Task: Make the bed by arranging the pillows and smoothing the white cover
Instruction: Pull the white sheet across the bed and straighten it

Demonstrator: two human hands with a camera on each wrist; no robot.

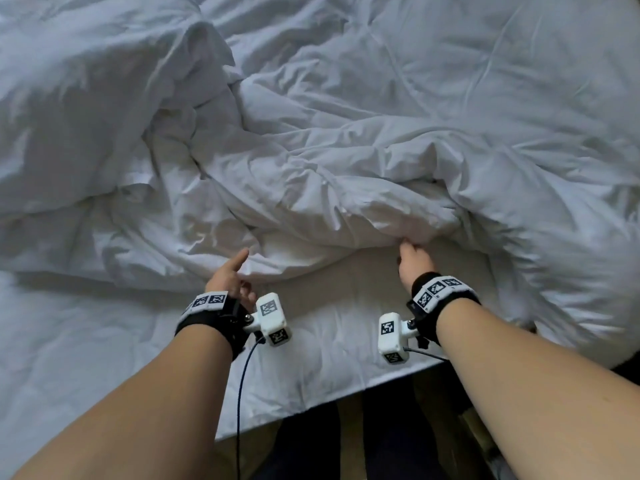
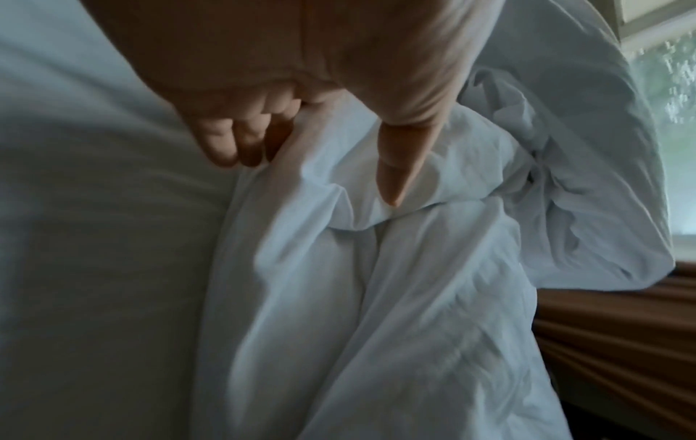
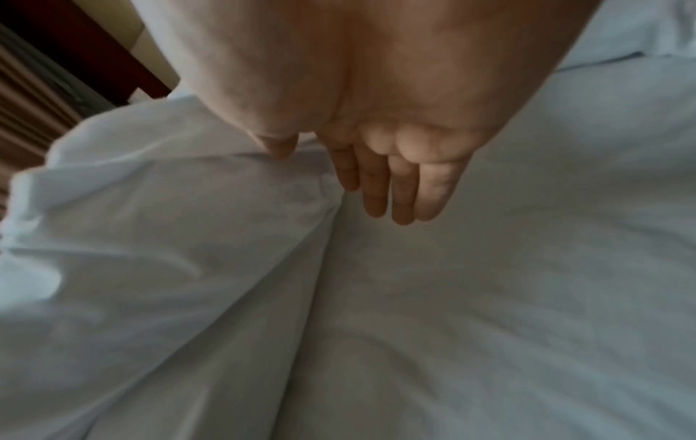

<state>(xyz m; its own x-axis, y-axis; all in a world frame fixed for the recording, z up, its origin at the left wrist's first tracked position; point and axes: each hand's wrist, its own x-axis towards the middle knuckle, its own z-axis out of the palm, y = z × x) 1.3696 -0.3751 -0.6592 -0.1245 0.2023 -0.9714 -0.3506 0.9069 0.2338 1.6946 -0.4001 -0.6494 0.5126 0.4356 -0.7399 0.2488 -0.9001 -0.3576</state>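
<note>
The crumpled white cover [image 1: 346, 150] lies heaped over most of the bed, its near edge folded back from the bare sheet [image 1: 329, 327]. My left hand [image 1: 242, 275] is at that edge, thumb raised. In the left wrist view a fold of the cover [image 2: 376, 297] runs between the loosely bent fingers [image 2: 241, 148] and the straight thumb of my left hand [image 2: 316, 178]. My right hand [image 1: 414, 254] reaches to the cover's edge further right. Its fingers [image 3: 403, 202] lie straight over the sheet [image 3: 489, 297], and the thumb touches the cover [image 3: 169, 238]. I cannot tell any pillow apart.
The bed's front edge [image 1: 311, 407] runs across the bottom, with wooden floor and dark-trousered legs [image 1: 391, 445] below it. The cover hangs off the bed at the right [image 1: 571, 306]. A window [image 2: 670, 104] and brown striped fabric [image 2: 610, 342] lie beyond the bed.
</note>
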